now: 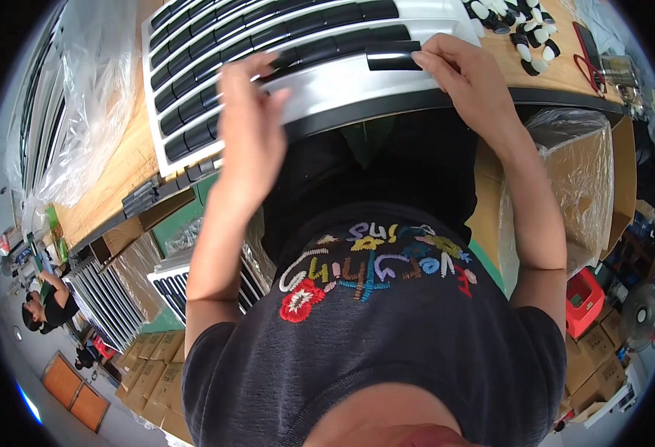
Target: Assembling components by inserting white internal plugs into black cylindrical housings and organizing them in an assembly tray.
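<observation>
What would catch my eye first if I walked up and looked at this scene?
Most striking is the long silver panel set with rows of glossy black slats, lying across the wooden workbench. The right hand presses a loose black slat at its near edge, while the left hand hovers over it. Small black-and-white parts lie heaped at top right.

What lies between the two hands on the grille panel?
In the head view, only the panel's bare silver rim and black slats lie between left hand and right hand.

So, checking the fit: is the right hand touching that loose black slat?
Touching. The head view shows the right hand with fingertips pressed on the end of the black slat on the silver grille panel.
</observation>
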Action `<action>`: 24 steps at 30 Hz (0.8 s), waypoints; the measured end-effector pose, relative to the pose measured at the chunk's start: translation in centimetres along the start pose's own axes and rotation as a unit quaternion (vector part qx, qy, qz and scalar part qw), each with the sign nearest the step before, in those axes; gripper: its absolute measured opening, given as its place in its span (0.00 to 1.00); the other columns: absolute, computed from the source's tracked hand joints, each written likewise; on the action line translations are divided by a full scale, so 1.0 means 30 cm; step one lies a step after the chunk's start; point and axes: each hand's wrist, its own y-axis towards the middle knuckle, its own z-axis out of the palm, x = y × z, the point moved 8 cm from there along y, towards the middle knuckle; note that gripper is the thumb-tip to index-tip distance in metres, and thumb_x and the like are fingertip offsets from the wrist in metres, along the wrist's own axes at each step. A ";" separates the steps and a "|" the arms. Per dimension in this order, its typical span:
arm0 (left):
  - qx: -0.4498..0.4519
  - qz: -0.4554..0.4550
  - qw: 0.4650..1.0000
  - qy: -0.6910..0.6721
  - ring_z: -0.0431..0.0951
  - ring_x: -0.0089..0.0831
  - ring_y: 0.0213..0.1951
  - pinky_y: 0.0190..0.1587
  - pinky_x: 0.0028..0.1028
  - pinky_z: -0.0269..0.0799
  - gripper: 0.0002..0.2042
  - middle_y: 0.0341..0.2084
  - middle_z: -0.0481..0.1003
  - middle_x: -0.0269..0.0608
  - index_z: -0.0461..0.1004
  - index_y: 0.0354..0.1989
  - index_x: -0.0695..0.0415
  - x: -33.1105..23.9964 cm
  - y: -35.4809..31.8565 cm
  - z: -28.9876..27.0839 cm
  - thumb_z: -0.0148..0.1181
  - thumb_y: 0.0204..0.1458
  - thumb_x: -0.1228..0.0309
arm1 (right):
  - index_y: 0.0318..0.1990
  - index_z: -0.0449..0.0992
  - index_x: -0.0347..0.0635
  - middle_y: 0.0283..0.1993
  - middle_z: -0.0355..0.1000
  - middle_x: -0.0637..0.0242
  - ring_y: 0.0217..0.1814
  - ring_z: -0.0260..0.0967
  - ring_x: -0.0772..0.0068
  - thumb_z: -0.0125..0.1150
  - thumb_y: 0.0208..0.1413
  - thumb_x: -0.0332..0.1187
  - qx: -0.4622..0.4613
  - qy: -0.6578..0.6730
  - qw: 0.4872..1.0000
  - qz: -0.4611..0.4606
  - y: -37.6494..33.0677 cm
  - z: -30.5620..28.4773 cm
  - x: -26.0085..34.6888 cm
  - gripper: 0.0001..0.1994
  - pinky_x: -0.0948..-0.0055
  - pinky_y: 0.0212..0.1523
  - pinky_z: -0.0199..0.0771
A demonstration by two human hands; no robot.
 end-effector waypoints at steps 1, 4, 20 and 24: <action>0.029 0.037 0.995 0.083 0.70 0.39 0.41 0.40 0.33 0.70 0.16 0.42 0.66 0.49 0.70 0.48 0.58 -0.003 0.006 -0.020 0.59 0.51 0.84 | 0.32 0.71 0.36 0.20 0.59 0.69 0.23 0.54 0.78 0.57 0.63 0.38 0.004 -0.050 0.998 -0.031 0.015 0.001 -0.030 0.14 0.74 0.27 0.56; 0.102 0.095 0.963 0.231 0.68 0.46 0.45 0.47 0.38 0.66 0.15 0.42 0.66 0.50 0.75 0.43 0.54 0.008 -0.018 -0.034 0.62 0.46 0.84 | 0.35 0.72 0.36 0.23 0.62 0.60 0.25 0.59 0.68 0.58 0.62 0.39 0.009 -0.159 0.986 -0.040 0.003 -0.026 -0.052 0.13 0.68 0.29 0.61; -0.022 -0.106 0.923 -0.368 0.77 0.27 0.34 0.43 0.23 0.76 0.14 0.40 0.75 0.44 0.69 0.44 0.62 0.035 -0.046 0.023 0.65 0.51 0.83 | 0.41 0.72 0.34 0.33 0.75 0.64 0.38 0.74 0.78 0.60 0.62 0.32 -0.277 -0.198 0.937 0.081 -0.154 -0.509 -0.433 0.09 0.77 0.39 0.72; 0.029 -0.181 0.780 -0.598 0.75 0.17 0.30 0.36 0.16 0.72 0.11 0.37 0.77 0.34 0.75 0.48 0.62 0.029 -0.062 0.182 0.61 0.58 0.78 | 0.42 0.71 0.35 0.37 0.74 0.66 0.38 0.72 0.81 0.54 0.66 0.29 -0.255 0.018 0.966 0.031 -0.154 -0.381 -0.257 0.06 0.80 0.38 0.71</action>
